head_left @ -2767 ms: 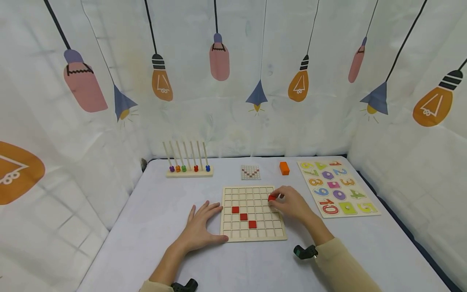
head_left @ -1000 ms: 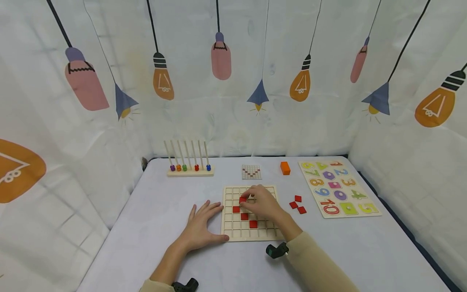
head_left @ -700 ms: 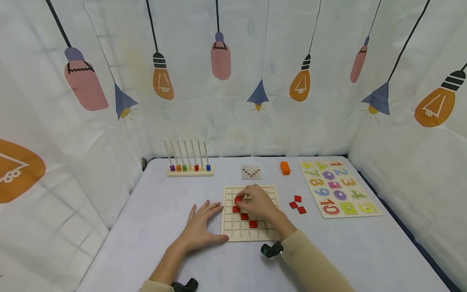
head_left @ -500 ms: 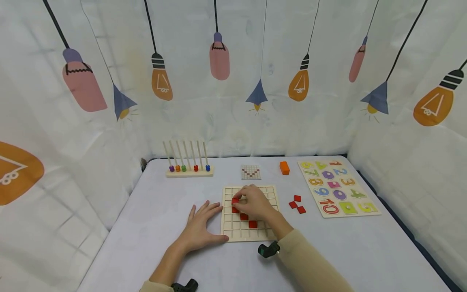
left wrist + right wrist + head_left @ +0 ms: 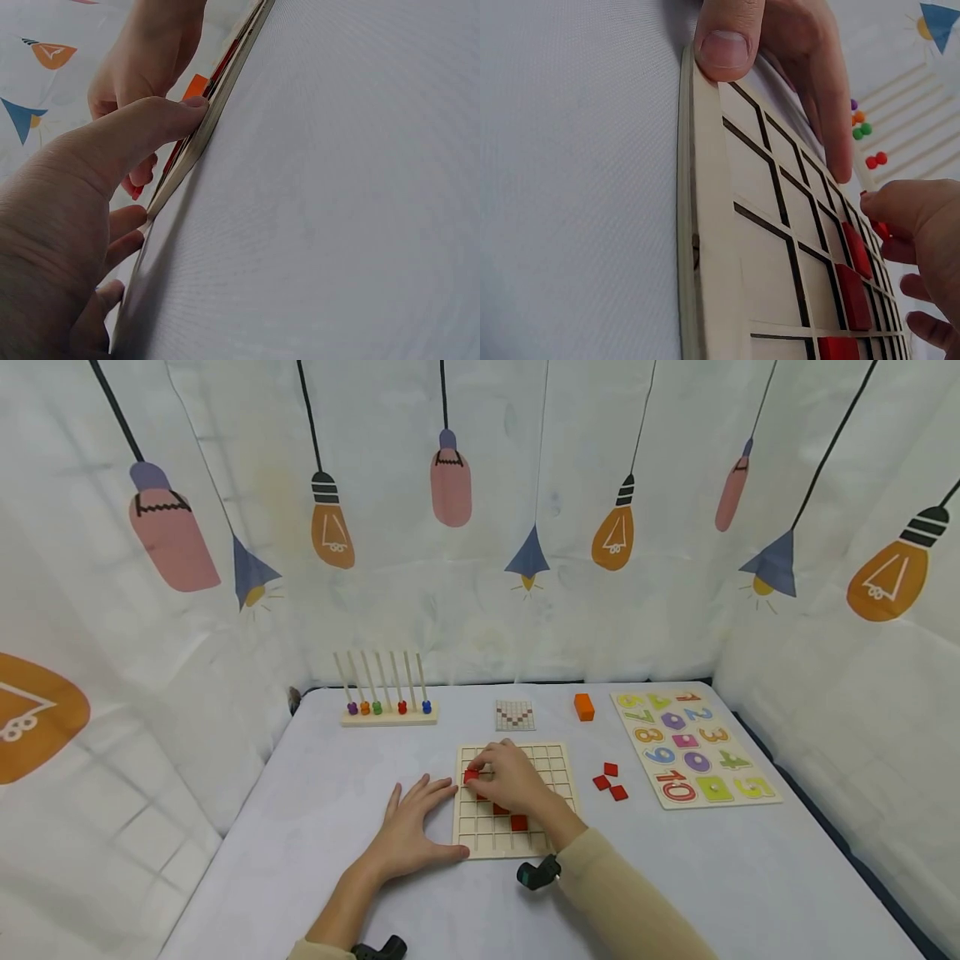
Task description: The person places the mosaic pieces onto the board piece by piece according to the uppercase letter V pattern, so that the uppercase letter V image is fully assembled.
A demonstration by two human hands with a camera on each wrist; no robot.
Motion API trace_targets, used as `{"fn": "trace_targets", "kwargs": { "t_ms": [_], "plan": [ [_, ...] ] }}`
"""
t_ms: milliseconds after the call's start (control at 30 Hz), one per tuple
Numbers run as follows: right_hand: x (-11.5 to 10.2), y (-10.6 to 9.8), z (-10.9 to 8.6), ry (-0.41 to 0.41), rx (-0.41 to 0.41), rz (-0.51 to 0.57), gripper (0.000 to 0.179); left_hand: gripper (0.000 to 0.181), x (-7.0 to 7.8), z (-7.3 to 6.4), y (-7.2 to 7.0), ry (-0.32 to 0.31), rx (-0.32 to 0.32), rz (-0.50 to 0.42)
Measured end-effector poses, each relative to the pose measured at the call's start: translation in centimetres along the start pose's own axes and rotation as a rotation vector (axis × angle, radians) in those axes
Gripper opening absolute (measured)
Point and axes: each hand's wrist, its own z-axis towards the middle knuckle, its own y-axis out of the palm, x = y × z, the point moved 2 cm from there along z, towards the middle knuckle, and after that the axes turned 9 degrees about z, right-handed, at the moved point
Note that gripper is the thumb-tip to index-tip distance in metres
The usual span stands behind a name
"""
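We see the right hand [image 5: 510, 775] pinching a small square red tile [image 5: 470, 775] between thumb and fingertips, above the far left part of a square, pale wooden grid board [image 5: 487, 842]; we cannot tell whether tile and board touch. The left hand [image 5: 411, 828] lies left of the grip, fingers spread, thumb on the board's near left corner, a fingertip at its left edge.

Nearer than the grip and slanting right, three smooth, thick seated red tiles [image 5: 853, 298] sit in cells divided by dark grooves. Well right of the grip, three flat loose red tiles [image 5: 618, 792] lie on finely woven white cloth [image 5: 450, 910]. Beyond the grip we find a small square patterned card [image 5: 514, 715] and, farther right, an orange rectangular block [image 5: 584, 707].
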Motion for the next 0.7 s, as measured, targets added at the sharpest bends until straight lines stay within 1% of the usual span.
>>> {"fn": "trace_targets", "kwargs": {
  "t_ms": [300,700],
  "plan": [
    [0.13,0.71,0.47,-0.015,0.003,-0.067,0.024,0.107,0.00,0.03,0.04,0.008,0.005,0.009],
    [0.17,1.03,0.59,-0.023,0.005,-0.077,0.025,0.108,-0.13,0.04,0.10,0.007,0.000,0.010]
  ]
}}
